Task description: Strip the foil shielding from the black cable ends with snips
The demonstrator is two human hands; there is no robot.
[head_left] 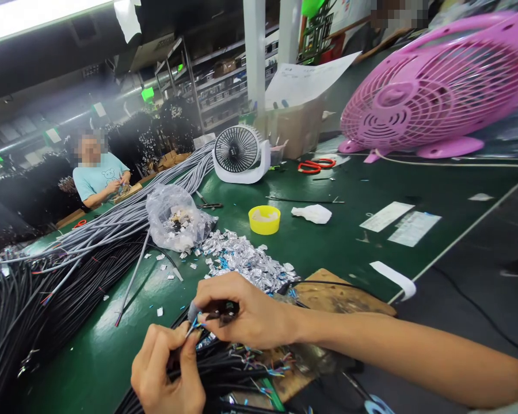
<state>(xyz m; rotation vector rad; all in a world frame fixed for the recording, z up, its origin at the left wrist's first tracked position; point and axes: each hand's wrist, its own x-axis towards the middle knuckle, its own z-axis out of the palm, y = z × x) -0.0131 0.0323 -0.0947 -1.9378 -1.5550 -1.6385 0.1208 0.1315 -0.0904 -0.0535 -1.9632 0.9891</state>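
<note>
My left hand [168, 368] is closed, pinching the end of a cable between thumb and forefinger. Thin blue and yellow wires [195, 323] stick out of that end. Right beside it, my right hand [246, 313] is closed around a small dark hand tool [223, 313], mostly hidden by the fingers. The thumb and forefinger of this hand meet at the wires, and the forefinger has a greyish cover on its tip. Below both hands lie black cables [216, 376] with bared coloured ends, partly over a worn wooden board [341, 293].
Foil scraps [250, 261] are heaped beyond my hands, near a plastic bag [172, 215] and a yellow dish [265, 221]. Grey cables [125, 213] run along the left. A white fan [242, 155], red-handled scissors [315, 166] and a pink fan [431, 86] stand farther back. Another person [99, 172] sits far left.
</note>
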